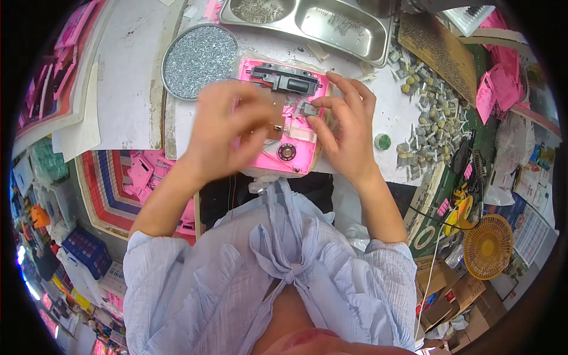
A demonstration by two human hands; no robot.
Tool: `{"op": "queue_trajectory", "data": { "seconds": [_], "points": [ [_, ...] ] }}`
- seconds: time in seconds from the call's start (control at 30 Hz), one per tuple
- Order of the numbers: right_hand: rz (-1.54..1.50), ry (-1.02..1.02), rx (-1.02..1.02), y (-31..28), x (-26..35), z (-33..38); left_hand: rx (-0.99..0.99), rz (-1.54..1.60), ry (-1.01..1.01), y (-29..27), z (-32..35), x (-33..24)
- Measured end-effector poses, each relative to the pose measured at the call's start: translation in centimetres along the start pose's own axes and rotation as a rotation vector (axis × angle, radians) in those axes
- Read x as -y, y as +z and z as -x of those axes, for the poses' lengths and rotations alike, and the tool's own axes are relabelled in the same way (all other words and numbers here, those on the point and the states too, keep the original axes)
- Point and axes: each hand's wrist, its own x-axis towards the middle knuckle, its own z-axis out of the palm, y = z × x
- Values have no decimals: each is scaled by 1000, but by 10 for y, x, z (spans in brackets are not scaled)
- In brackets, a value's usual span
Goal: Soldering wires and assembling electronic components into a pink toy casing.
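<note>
A pink plastic housing (290, 127), flat and roughly rectangular with rounded corners, lies on a white-covered table (127, 89) in the upper middle of the frame. Its long axis runs from the upper edge of the frame down toward the person's chest. A black oblong part (284, 80) sits across its far end, and a small round dark disc (286, 152) with a metallic centre sits near its close end.

The left hand (228, 127) is blurred; it hovers over the left half of the housing with fingers curled together around a small brownish flat piece (273, 118), though the grip itself is unclear. The right hand (343, 127) rests at the housing's right edge, thumb and forefinger pinched on a small grey metal part (308, 109).

Left of the housing, in the upper left of the frame, is a round shallow metal tin (199, 59) filled with tiny shiny screws. At the top centre stands a stainless steel tray (322, 23) with two compartments holding more small metal bits. To the right, a heap of small grey-and-brass cylindrical parts (429, 118) spreads across the table, with a small green round cap (382, 141) just beside the right hand. Pink flat packets (500, 83) are stacked at the upper right. A yellow round fan grille (488, 245) lies at the lower right.
</note>
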Motion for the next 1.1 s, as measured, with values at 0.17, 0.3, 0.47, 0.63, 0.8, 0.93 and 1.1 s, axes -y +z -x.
{"op": "queue_trajectory", "data": {
  "seconds": [0.17, 0.3, 0.47, 0.63, 0.8, 0.93, 1.1],
  "points": [
    [120, -18, 34, -6, 15, -6, -129, -401, -107, 2, -5, 29],
    [250, -32, 67, -9, 28, -14, -105, -390, -66, 6, 9, 26],
    [319, -74, 113, -8, 27, -20, -201, -321, 43, 14, 15, 11],
    [199, -150, 34, -20, 36, -36, -243, -295, 50, 17, 13, 13],
    [114, -322, 53, 14, 37, -61, -236, -295, 61, 15, 12, 17],
    [81, -429, 41, 25, 26, -70, -194, -291, 18, 5, 14, 15],
    [21, -408, -17, 28, 20, -62, -285, -261, -70, -16, 19, -2]
  ]
}}
